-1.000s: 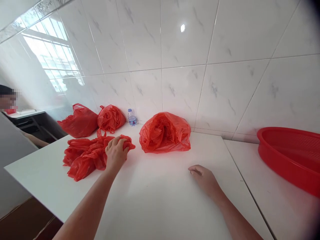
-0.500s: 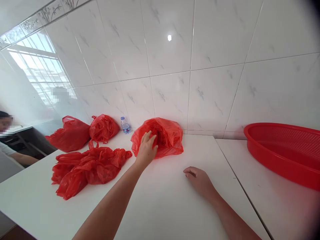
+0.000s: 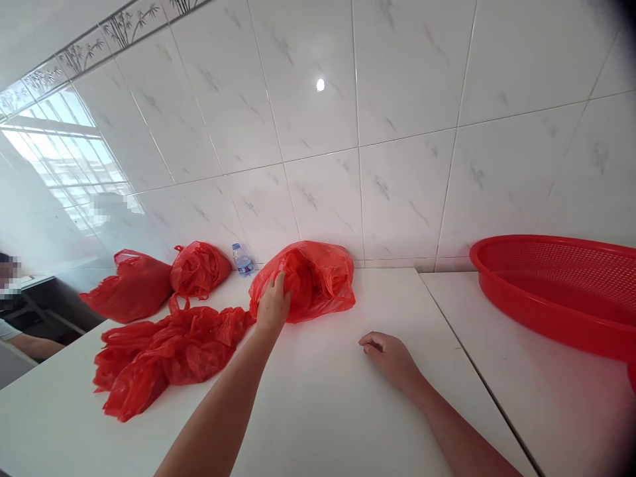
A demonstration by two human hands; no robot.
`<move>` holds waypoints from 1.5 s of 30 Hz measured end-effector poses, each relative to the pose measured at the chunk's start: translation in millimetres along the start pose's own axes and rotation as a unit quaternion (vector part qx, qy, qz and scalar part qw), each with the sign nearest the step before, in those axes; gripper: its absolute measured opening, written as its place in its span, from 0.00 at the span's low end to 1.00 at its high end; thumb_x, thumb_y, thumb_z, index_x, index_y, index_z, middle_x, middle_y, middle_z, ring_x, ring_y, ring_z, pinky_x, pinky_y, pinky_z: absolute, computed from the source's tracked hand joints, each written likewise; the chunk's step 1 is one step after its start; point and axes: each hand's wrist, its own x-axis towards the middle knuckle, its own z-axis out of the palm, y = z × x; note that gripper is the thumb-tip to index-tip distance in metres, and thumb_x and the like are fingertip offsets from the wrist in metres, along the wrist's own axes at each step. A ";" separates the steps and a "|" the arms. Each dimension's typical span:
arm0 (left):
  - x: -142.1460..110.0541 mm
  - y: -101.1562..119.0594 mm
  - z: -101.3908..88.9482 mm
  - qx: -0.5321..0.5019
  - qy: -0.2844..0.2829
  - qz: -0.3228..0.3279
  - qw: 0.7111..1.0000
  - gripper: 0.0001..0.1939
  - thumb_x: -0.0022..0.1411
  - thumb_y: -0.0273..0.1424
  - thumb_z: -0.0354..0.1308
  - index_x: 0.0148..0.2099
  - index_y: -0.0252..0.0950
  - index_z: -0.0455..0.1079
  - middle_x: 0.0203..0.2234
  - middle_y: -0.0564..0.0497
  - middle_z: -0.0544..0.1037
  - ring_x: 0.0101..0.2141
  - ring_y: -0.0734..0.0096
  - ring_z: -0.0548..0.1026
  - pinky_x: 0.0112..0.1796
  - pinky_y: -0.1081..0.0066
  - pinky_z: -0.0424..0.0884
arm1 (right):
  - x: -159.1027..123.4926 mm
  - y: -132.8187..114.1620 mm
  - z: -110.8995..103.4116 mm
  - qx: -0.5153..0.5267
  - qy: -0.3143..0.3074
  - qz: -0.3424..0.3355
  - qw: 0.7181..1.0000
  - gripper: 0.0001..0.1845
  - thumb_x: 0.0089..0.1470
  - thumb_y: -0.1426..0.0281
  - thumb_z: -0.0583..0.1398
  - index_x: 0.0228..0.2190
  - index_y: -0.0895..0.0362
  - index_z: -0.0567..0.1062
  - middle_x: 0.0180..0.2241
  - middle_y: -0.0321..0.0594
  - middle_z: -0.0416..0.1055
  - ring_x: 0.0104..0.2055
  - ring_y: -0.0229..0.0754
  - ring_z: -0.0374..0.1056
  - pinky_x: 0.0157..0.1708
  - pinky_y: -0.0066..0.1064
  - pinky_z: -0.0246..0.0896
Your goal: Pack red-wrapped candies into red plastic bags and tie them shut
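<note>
At the mouth of a large red plastic bag (image 3: pixel 338 262) by the wall, my left hand (image 3: pixel 272 306) has its fingers closed on a crumpled red plastic bag (image 3: pixel 299 285). This crumpled piece bulges out of the larger bag's opening. The fingertips are partly hidden in the film. My right hand (image 3: pixel 390 354) rests on the white table (image 3: pixel 318 404), fingers curled in, with nothing visible in it. Left of my left forearm lies a loose heap of red plastic bags (image 3: pixel 173 351).
Two filled red bags (image 3: pixel 132 285) and a small water bottle (image 3: pixel 243 260) stand along the tiled wall. A large red perforated basket (image 3: pixel 546 318) sits on the right tabletop, past a seam. At the far left edge, a person's arm (image 3: pixel 37 346) shows.
My left hand has closed, from spread fingers, on crumpled film at the bag's mouth, which now bulges outward. My right hand stays resting on the table. The view has shifted slightly.
</note>
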 end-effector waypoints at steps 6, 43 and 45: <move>-74.3 24.7 9.3 -0.254 0.082 0.030 0.963 0.26 0.62 0.30 0.51 0.62 0.43 0.53 0.53 0.43 0.67 0.49 0.57 0.69 0.43 0.61 0.68 | -1.6 -1.3 1.7 0.007 0.004 -0.023 1.000 0.11 0.51 0.64 0.53 0.31 0.50 0.75 0.33 0.35 0.74 0.35 0.41 0.68 0.34 0.33 0.60; -117.4 27.8 38.7 -0.719 -0.125 -0.213 0.650 0.17 0.49 0.34 0.68 0.41 0.34 0.70 0.35 0.47 0.76 0.37 0.64 0.75 0.40 0.65 0.70 | 16.0 17.1 -41.1 0.507 0.114 0.032 0.854 0.11 0.36 0.70 0.68 0.27 0.56 0.74 0.29 0.37 0.72 0.29 0.39 0.66 0.24 0.30 0.63; -118.3 26.5 40.3 -0.709 -0.126 -0.212 0.661 0.15 0.48 0.34 0.68 0.37 0.34 0.70 0.31 0.50 0.75 0.34 0.68 0.74 0.38 0.67 0.70 | 18.6 22.6 -46.7 0.517 0.124 0.039 0.846 0.10 0.35 0.73 0.67 0.25 0.55 0.73 0.25 0.34 0.70 0.25 0.35 0.63 0.21 0.27 0.59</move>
